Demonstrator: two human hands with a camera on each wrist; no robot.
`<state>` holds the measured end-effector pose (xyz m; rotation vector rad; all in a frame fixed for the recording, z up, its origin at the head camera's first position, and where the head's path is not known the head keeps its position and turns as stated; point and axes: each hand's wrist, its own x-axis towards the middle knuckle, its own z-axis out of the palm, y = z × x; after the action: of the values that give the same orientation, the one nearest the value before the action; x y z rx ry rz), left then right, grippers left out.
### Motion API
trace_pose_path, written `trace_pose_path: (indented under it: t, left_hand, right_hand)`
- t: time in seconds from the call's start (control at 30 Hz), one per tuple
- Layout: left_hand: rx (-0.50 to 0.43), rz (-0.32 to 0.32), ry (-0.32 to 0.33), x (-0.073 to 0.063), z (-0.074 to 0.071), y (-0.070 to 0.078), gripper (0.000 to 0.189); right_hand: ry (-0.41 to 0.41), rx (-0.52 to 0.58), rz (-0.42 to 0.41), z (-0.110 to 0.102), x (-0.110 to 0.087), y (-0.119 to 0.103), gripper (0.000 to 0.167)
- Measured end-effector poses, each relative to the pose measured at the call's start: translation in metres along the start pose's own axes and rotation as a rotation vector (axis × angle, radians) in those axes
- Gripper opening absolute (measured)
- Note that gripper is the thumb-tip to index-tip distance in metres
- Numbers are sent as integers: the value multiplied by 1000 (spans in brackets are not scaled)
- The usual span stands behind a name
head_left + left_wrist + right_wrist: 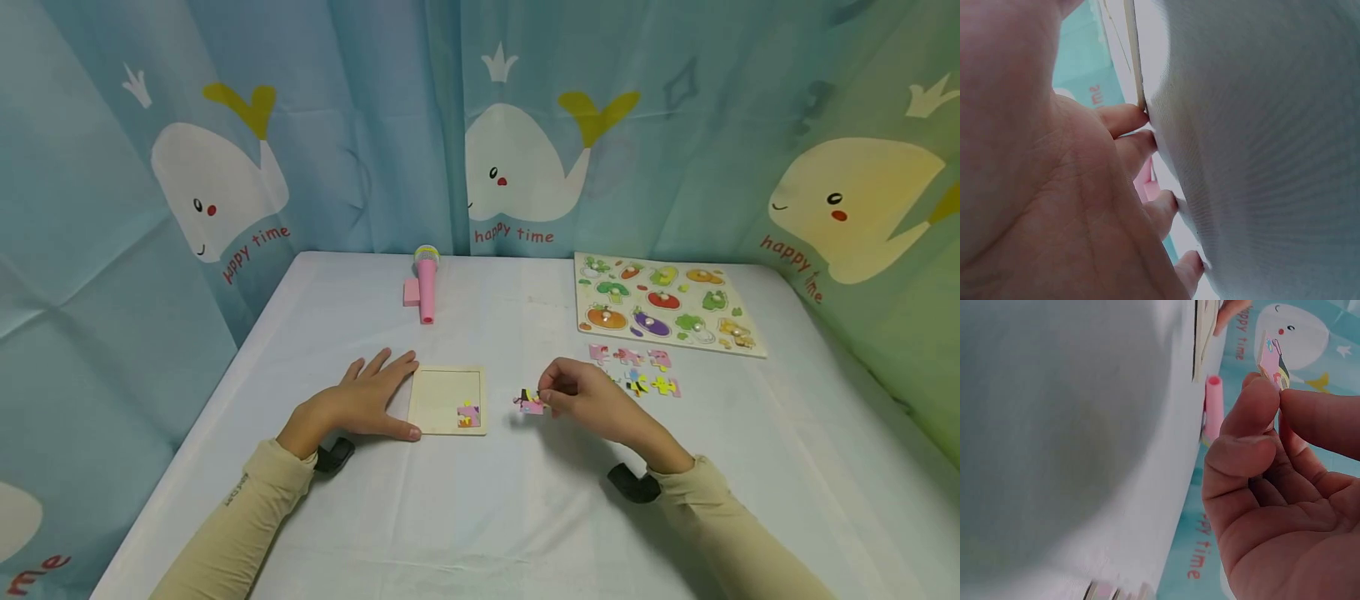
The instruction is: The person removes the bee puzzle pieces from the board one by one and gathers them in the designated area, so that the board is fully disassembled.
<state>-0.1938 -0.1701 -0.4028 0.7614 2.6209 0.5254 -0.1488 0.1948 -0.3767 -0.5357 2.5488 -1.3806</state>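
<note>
My right hand (592,403) pinches a pink jigsaw piece (531,406) with black and yellow on it, between thumb and fingers. In the right wrist view the piece (1271,362) sticks out past the fingertips, held above the table. A square wooden puzzle tray (442,392) lies left of it, with one pink and orange piece (468,415) in its lower right corner. My left hand (363,398) lies spread at the tray's left side, thumb and a fingertip at its edge. Up close in the left wrist view, fingertips (1138,115) touch the tray's edge (1135,56).
Several loose jigsaw pieces (628,357) lie right of my right hand. Behind them is a vegetable knob puzzle board (648,321). A pink toy microphone (427,287) and a small pink block (411,292) lie at the back. A whale-print curtain (405,125) hangs behind the table.
</note>
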Motion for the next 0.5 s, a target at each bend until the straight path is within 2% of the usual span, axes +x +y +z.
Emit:
trace_pose_path:
  t: [0.2,0.5]
  left_hand:
    - [-1,0,3,0,0,0,113]
    - [2,1,1,2,1,-2,114]
  right_hand:
    - [26,-12,16,-10,-7,3,2]
    - [55,-19,40,-24,-16,10,6]
